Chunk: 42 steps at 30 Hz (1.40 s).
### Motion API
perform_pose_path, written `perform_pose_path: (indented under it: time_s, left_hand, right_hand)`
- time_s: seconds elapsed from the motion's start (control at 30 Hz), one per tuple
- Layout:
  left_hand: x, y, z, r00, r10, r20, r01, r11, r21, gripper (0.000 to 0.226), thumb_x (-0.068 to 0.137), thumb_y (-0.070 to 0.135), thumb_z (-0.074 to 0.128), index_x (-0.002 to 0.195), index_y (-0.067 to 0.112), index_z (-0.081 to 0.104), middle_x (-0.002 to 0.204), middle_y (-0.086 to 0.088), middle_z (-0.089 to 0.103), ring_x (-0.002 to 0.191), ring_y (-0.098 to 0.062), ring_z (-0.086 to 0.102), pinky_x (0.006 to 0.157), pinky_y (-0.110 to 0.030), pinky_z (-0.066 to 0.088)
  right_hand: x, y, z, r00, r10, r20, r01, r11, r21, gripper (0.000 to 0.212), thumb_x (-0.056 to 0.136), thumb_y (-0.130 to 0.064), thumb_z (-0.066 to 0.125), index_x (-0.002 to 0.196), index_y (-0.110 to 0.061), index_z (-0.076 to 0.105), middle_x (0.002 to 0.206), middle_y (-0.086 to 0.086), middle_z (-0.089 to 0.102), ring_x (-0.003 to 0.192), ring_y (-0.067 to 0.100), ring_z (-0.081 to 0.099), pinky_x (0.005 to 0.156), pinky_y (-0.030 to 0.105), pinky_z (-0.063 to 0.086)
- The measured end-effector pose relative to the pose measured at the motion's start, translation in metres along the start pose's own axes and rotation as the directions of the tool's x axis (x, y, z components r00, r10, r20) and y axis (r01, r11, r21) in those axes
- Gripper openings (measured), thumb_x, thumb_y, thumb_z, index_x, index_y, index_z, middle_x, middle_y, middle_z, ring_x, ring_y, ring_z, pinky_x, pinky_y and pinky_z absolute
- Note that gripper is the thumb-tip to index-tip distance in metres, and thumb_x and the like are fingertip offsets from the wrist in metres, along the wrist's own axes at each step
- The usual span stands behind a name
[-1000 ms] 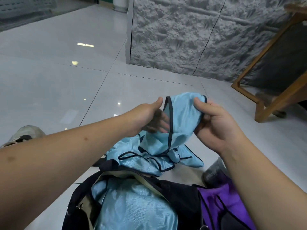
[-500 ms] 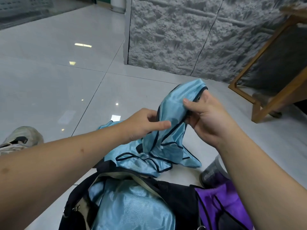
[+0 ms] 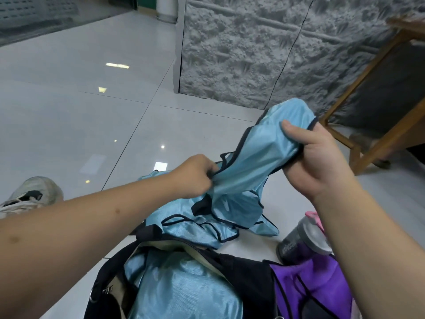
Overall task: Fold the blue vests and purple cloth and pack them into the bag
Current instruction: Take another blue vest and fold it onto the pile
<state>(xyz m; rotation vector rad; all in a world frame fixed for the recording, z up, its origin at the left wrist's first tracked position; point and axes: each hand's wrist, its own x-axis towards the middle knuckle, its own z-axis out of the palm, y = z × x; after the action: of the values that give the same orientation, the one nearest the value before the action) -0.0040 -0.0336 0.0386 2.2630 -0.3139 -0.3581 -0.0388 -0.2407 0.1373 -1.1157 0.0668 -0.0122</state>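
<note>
— Two hands on one blue vest (image 3: 259,157)?
— Yes. Right hand (image 3: 322,157) clamps its upper bunch, left hand (image 3: 195,176) pinches the lower part; it hangs above the floor, over another blue vest (image 3: 195,226).
— Handling?
— Probably light, limp, slippery; take it by the dark-trimmed edges.
— Nearby?
— Bag (image 3: 241,268) near, already holding blue fabric; purple cloth (image 3: 310,286) right, a bottle (image 3: 301,242) just beside it, crowding the folding space.

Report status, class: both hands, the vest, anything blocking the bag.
Left hand and right hand both grip the blue vest, lifted, unfolded. Bag open, blue fabric inside. Purple cloth beside bag; bottle nearby.
</note>
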Motion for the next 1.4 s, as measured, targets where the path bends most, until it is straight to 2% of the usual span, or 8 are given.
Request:
perform_pose_path:
  time_s: [0.3,0.43,0.6,0.7,0.87,1.03,1.2,1.4]
  left_hand:
    - [0.004,-0.024,0.004,1.000,-0.010,-0.003,0.010,0.962,0.273,0.035,0.086,-0.001,0.054,0.099,0.026,0.072,0.087,0.002,0.069,0.082,-0.023,0.066,0.066,-0.030,0.054]
    - [0.003,-0.018,-0.004,0.999,0.029,-0.024,-0.026,0.995,0.101,0.074,0.088,0.008,0.054,0.156,0.035,0.041,0.105,0.007,0.073,0.067,-0.008,0.060,0.061,-0.022,0.050]
    - [0.007,-0.003,-0.022,0.966,-0.196,-0.167,0.098,0.879,-0.466,0.043,0.081,0.026,0.053,0.120,0.019,0.071,0.105,-0.001,0.073,0.075,-0.023,0.063,0.078,-0.044,0.062]
    - [0.008,-0.003,-0.025,0.942,-0.189,-0.277,0.061,0.909,-0.413,0.012,0.088,0.025,0.064,0.092,0.016,0.070,0.089,-0.012,0.076,0.070,-0.025,0.065,0.075,-0.046,0.064]
    - [-0.013,0.025,-0.026,0.902,0.041,-0.430,-0.227,0.892,-0.391,0.055,0.103,0.048,0.045,0.068,0.017,0.075,0.070,0.000,0.074,0.069,-0.015,0.066,0.072,-0.030,0.050]
    - [-0.035,0.082,-0.041,0.884,0.253,-0.393,-0.447,0.702,-0.555,0.101,0.073,0.092,0.054,0.076,-0.009,0.059,0.073,-0.010,0.053,0.071,-0.024,0.048,0.071,-0.039,0.040]
    - [-0.042,0.111,-0.068,0.943,0.172,-0.283,-0.327,0.618,-0.715,0.020,0.094,0.019,0.074,0.105,0.002,0.074,0.103,-0.015,0.079,0.097,-0.032,0.075,0.092,-0.047,0.059]
    - [-0.042,0.108,-0.095,0.965,0.163,-0.208,-0.263,0.528,-0.807,0.020,0.102,0.014,0.059,0.114,0.004,0.071,0.116,-0.013,0.077,0.107,-0.027,0.074,0.097,-0.038,0.059]
  right_hand:
    - [0.002,-0.037,0.018,0.996,-0.023,0.082,0.034,0.989,-0.141,0.036,0.097,0.000,0.058,0.131,0.009,0.061,0.107,0.021,0.072,0.090,0.033,0.075,0.075,0.042,0.062]
    - [0.007,-0.058,0.027,0.984,0.009,0.177,0.040,0.963,-0.267,0.029,0.096,-0.004,0.057,0.123,0.003,0.066,0.103,0.017,0.073,0.090,0.031,0.075,0.077,0.040,0.062]
    - [-0.001,-0.085,0.040,0.954,0.015,0.299,0.096,0.932,-0.350,0.029,0.080,-0.011,0.063,0.107,-0.003,0.070,0.090,0.011,0.075,0.079,0.025,0.075,0.074,0.036,0.063]
    - [-0.004,-0.091,0.049,0.943,0.012,0.332,0.109,0.932,-0.346,0.030,0.078,-0.010,0.063,0.106,-0.002,0.070,0.090,0.012,0.076,0.080,0.026,0.076,0.074,0.036,0.063]
    - [-0.002,-0.090,0.065,0.962,-0.013,0.273,0.117,0.923,-0.368,0.028,0.094,0.004,0.058,0.120,0.006,0.067,0.105,0.020,0.075,0.095,0.031,0.076,0.081,0.039,0.063]
    - [-0.002,-0.071,0.076,0.963,0.024,0.269,0.137,0.815,-0.563,0.029,0.098,-0.001,0.060,0.125,0.007,0.066,0.116,0.022,0.075,0.106,0.037,0.075,0.095,0.048,0.059]
    - [0.001,-0.067,0.080,0.986,-0.099,0.134,0.155,0.838,-0.523,0.021,0.098,-0.003,0.063,0.116,0.005,0.071,0.108,0.022,0.078,0.104,0.040,0.075,0.095,0.052,0.061]
    - [0.010,-0.029,0.052,0.994,0.033,0.108,0.031,0.838,-0.545,0.051,0.103,-0.046,0.060,0.127,-0.002,0.069,0.107,0.008,0.079,0.102,0.028,0.075,0.095,0.047,0.057]
